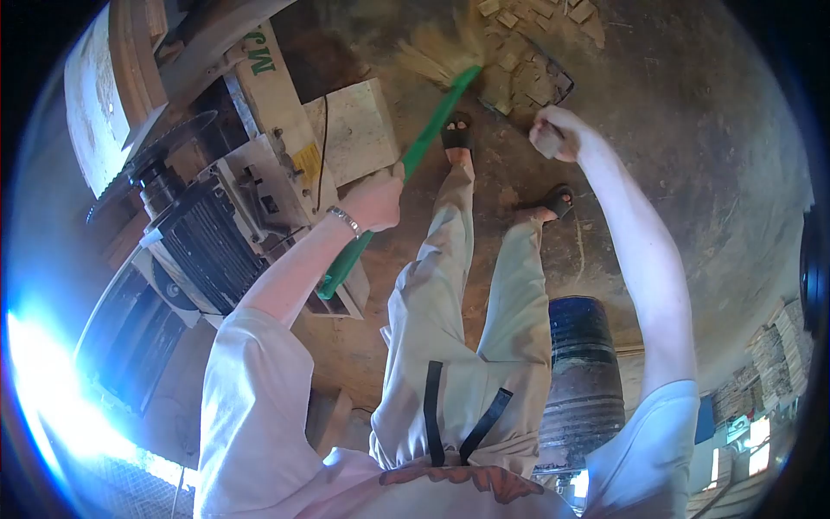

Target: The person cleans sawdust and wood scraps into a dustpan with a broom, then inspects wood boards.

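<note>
step: sweeping | your left hand (376,201) grips the green broom (432,121) | your right hand (553,134) fists the dustpan (527,78) handle | next: push wood scraps (519,26) beyond bristles into pan

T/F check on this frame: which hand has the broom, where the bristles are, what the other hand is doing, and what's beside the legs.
1. The left hand grips the green broom handle. True.
2. The broom bristles rest on top of the machine. False: they are down on the floor by a pile of small wood scraps.
3. The right hand is closed around a dustpan handle. True, as far as shows; the dustpan sits under the scraps.
4. A dark barrel stands near the person's legs. True.
5. The person is barefoot. False: dark sandals are on the feet.
</note>
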